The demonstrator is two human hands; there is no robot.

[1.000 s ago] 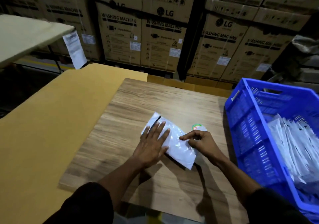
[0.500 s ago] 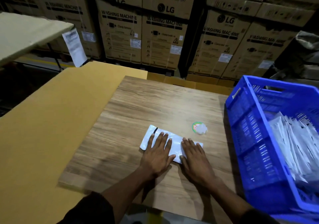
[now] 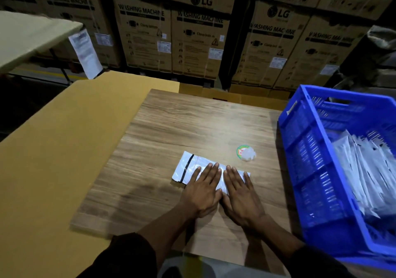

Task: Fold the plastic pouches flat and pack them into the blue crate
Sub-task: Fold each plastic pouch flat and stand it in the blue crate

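White plastic pouch lies folded on the wooden worktop, and I've got both palms down on it, left hand and right hand side by side, fingers straight, pressing flat with no grip taken on anything. Just past the right fingertips sits a small round sticker with a crumpled bit of film, and off to the right the blue crate already carries a thick stack of packed pouches. By my read this one is nearly flattened and only needs lifting across into the crate.
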